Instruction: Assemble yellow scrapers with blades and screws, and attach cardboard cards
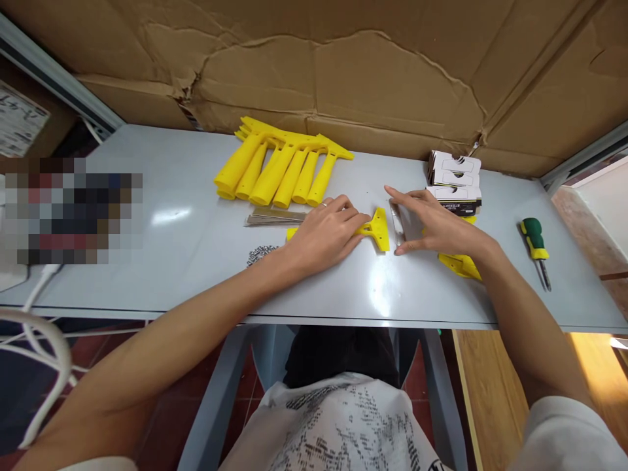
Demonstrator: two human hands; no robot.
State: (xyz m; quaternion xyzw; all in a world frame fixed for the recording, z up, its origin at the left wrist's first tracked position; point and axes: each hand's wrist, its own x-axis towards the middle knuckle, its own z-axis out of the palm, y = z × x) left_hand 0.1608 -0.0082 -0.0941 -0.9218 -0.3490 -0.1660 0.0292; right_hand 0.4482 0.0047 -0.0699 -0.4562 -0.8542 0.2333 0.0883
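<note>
The yellow scraper handle (379, 230) lies low over the middle of the surface (167, 275), its long axis running left to right: the T-shaped head points right, and the butt shows left of the left hand (331, 229), which is closed over the grip. The right hand (417, 219) pinches a thin metal blade (397, 224) between thumb and fingers, its length running from front to back, roughly parallel to the head's edge and just beside it. The two hands are apart.

Bare surface stretches from the handle to the near edge, and a wider open stretch lies to the left, beyond the pile of screws (261, 254). Behind, the flat metal strips (275, 217) and the row of yellow handles (282, 163) limit the room toward the cardboard (314, 72). To the right, printed boxes (454, 183) and yellow plastic pieces (461, 265) crowd the right hand; the green-and-yellow screwdriver (534, 245) lies well apart, tip toward the near edge.
</note>
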